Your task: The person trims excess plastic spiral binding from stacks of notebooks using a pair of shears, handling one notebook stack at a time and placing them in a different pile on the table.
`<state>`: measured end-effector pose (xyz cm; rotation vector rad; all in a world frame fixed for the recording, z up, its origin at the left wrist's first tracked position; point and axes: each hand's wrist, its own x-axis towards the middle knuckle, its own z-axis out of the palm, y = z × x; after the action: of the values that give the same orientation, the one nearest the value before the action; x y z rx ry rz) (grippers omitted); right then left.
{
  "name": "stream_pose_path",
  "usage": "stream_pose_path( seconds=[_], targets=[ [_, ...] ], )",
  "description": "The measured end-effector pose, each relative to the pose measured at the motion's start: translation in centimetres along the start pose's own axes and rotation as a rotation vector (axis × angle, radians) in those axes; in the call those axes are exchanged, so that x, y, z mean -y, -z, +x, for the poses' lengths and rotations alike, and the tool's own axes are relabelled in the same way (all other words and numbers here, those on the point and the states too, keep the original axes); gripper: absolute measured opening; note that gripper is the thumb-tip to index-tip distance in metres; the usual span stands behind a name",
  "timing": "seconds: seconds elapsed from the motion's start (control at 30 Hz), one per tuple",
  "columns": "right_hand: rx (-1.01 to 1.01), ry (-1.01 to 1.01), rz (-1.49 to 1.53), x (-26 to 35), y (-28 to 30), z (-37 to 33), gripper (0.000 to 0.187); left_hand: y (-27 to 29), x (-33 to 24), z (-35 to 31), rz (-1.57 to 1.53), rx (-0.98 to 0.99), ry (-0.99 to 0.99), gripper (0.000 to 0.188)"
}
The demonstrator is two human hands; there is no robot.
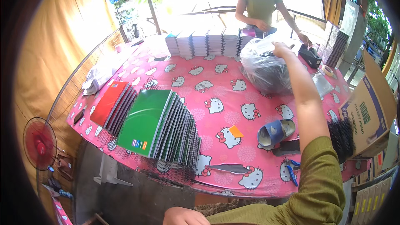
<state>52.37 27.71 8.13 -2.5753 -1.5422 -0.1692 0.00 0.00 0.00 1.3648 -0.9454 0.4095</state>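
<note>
My right arm stretches far across the pink table, and my right hand [282, 49] pinches the top of a clear plastic bag [260, 56]. Something dark bulges inside the bag; its kind is hard to make out through the plastic. Low at the front edge of the view rests my left hand [186, 216], close to my body; its back shows, while its fingers are mostly out of sight. A stack of green spiral notebooks [146, 118] lies fanned at the left front, beside a stack of red spiral notebooks [110, 102].
Across the table a person [260, 8] reaches toward a black tape dispenser [310, 57]. Notebook stacks [200, 43] line the far side. Nearer lie a blue slipper [270, 135], an orange paper piece [236, 131], blue-handled pliers [292, 173], black coils [341, 137] and a cardboard box [366, 108].
</note>
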Motion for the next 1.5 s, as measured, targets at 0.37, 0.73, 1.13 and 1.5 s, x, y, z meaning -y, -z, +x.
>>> stream_pose_path(
  seconds=[0.37, 0.73, 1.13, 1.5],
  targets=[
    [-0.155, 0.607, 0.073, -7.2, -1.1, -14.0, 0.035, 3.1, 1.6, 4.3, -0.098, 0.135, -0.138, 0.054],
    [-0.52, 0.498, 0.249, -4.9, 2.6, -20.9, 0.056, -1.4, 0.5, 5.0, 0.014, 0.118, -0.121, 0.05],
    [-0.062, 0.044, 0.16, -7.8, -10.7, -49.2, 0.069, -2.8, -1.1, 5.4, 0.08, 0.067, -0.124, 0.047],
    [-0.151, 0.736, 0.751, 8.5, 1.7, -41.0, 0.033, 0.7, -4.0, 5.4, 1.811, -1.434, 0.113, 0.032]
  ],
)
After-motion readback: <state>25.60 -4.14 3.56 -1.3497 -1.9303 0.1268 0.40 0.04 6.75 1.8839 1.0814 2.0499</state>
